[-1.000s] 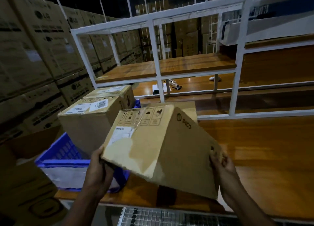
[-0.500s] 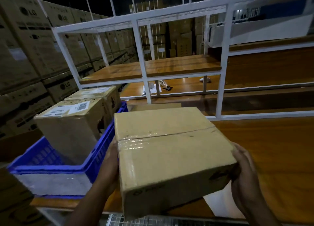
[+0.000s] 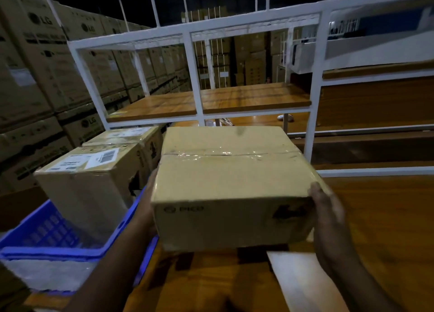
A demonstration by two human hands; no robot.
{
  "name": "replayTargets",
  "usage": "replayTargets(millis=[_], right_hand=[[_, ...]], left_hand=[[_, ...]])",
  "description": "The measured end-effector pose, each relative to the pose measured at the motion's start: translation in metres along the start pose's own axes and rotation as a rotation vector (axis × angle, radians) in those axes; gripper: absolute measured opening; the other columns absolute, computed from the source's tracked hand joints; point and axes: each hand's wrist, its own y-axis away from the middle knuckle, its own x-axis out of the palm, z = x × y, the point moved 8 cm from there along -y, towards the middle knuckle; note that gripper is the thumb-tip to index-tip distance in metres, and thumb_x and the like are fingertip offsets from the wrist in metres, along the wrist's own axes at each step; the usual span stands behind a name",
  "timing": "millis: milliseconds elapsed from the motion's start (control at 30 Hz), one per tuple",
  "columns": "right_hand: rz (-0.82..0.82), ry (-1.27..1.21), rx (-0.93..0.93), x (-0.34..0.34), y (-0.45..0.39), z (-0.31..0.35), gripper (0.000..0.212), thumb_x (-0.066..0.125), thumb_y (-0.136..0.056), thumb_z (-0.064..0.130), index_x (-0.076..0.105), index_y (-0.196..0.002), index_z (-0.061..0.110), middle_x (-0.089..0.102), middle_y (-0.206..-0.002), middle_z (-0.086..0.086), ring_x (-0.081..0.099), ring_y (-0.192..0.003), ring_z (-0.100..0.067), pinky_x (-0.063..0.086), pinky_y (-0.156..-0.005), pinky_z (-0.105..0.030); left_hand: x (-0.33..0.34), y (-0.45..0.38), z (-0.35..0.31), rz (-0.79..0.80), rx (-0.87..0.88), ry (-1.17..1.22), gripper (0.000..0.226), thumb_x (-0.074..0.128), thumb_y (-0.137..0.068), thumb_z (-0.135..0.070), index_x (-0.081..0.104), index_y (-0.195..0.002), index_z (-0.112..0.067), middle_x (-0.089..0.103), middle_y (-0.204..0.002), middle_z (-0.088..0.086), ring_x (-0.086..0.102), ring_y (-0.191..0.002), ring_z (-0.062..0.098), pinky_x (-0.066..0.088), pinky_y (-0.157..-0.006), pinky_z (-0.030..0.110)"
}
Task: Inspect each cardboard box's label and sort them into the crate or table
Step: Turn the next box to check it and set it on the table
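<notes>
I hold a taped cardboard box (image 3: 232,182) marked PICO level above the wooden table (image 3: 380,217), its sealed seam facing up. My left hand (image 3: 146,208) grips its left side and is mostly hidden behind it. My right hand (image 3: 328,217) grips its right end, fingers wrapped over the corner. To the left, a blue crate (image 3: 58,236) holds a labelled box (image 3: 94,182) with a barcode sticker on top, and a second labelled box (image 3: 131,138) stands behind it.
A white metal rack (image 3: 195,77) with wooden shelves rises behind the table. Stacked LG cartons (image 3: 42,65) fill the left side. A white sheet (image 3: 303,281) lies on the table below the held box. A small white object (image 3: 285,117) rests on a far shelf.
I have turned the box from tilted with its label side showing to level with the taped seam up. It sits squarer between both hands, and the view has shifted.
</notes>
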Motion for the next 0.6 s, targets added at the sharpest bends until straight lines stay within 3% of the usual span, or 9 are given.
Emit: replayTargets(millis=[33, 100, 167, 267, 333, 433, 500, 600], right_hand=[[0.021, 0.020, 0.007, 0.009, -0.007, 0.000, 0.041, 0.054, -0.081, 0.064, 0.055, -0.118, 0.047, 0.066, -0.113, 0.008, 0.063, -0.107, -0.014, 0.054, -0.082, -0.042], [0.058, 0.048, 0.019, 0.027, -0.027, -0.001, 0.044, 0.049, -0.083, 0.062, 0.052, -0.124, 0.046, 0.065, -0.115, 0.009, 0.063, -0.105, -0.011, 0.054, -0.078, -0.038], [0.063, 0.073, 0.021, 0.038, -0.049, -0.004, 0.050, 0.044, -0.088, 0.062, 0.049, -0.134, 0.043, 0.066, -0.115, 0.010, 0.065, -0.103, -0.008, 0.055, -0.075, -0.035], [0.062, 0.075, 0.036, 0.057, -0.072, -0.018, 0.050, 0.037, -0.093, 0.061, 0.047, -0.139, 0.042, 0.066, -0.116, 0.008, 0.063, -0.108, -0.014, 0.053, -0.083, -0.044], [0.066, 0.107, 0.036, 0.071, -0.079, -0.030, 0.047, 0.033, -0.097, 0.057, 0.047, -0.139, 0.041, 0.063, -0.118, 0.010, 0.059, -0.111, -0.013, 0.051, -0.085, -0.044], [0.065, 0.116, 0.044, 0.086, -0.082, -0.043, 0.047, 0.036, -0.098, 0.051, 0.040, -0.144, 0.040, 0.059, -0.116, 0.013, 0.057, -0.104, -0.005, 0.047, -0.073, -0.031], [0.088, 0.092, 0.056, 0.092, -0.087, -0.047, 0.053, 0.047, -0.094, 0.052, 0.037, -0.145, 0.041, 0.058, -0.117, 0.012, 0.056, -0.104, -0.006, 0.045, -0.071, -0.031], [0.183, 0.155, 0.028, 0.103, -0.092, -0.051, 0.071, 0.067, -0.082, 0.044, 0.032, -0.144, 0.045, 0.053, -0.123, 0.020, 0.054, -0.110, -0.003, 0.047, -0.075, -0.027]], left_hand=[[0.003, -0.009, -0.005, 0.022, 0.021, -0.012, 0.017, 0.057, -0.094, -0.031, 0.062, -0.103, -0.017, 0.074, -0.077, -0.003, 0.070, -0.062, 0.006, 0.054, -0.053, 0.023], [0.007, -0.024, -0.015, 0.060, 0.010, 0.001, 0.032, 0.045, -0.103, -0.037, 0.062, -0.121, -0.016, 0.077, -0.078, -0.003, 0.073, -0.066, 0.010, 0.056, -0.052, 0.023], [0.007, -0.040, -0.022, 0.107, -0.024, -0.014, 0.050, 0.031, -0.105, -0.052, 0.064, -0.125, -0.020, 0.078, -0.091, 0.006, 0.076, -0.078, 0.019, 0.059, -0.057, 0.028], [-0.008, -0.062, -0.031, 0.156, -0.036, 0.029, 0.071, 0.017, -0.099, -0.067, 0.068, -0.126, -0.025, 0.072, -0.119, 0.017, 0.070, -0.108, 0.031, 0.061, -0.076, 0.038], [-0.022, -0.076, -0.026, 0.181, -0.067, 0.033, 0.077, 0.017, -0.098, -0.070, 0.061, -0.136, -0.020, 0.066, -0.128, 0.020, 0.065, -0.118, 0.035, 0.059, -0.088, 0.043], [-0.034, -0.093, -0.013, 0.214, -0.066, -0.056, 0.067, 0.036, -0.099, -0.065, 0.051, -0.145, -0.019, 0.061, -0.136, 0.020, 0.058, -0.126, 0.037, 0.047, -0.105, 0.052], [-0.045, -0.103, -0.014, 0.067, -0.020, -0.068, 0.059, 0.048, -0.097, -0.060, 0.060, -0.136, -0.017, 0.069, -0.124, 0.017, 0.066, -0.116, 0.033, 0.051, -0.098, 0.048], [-0.067, -0.112, -0.024, -0.325, 0.124, -0.117, 0.053, 0.048, -0.096, -0.062, 0.072, -0.109, -0.016, 0.075, -0.088, 0.007, 0.070, -0.077, 0.020, 0.051, -0.063, 0.031]])
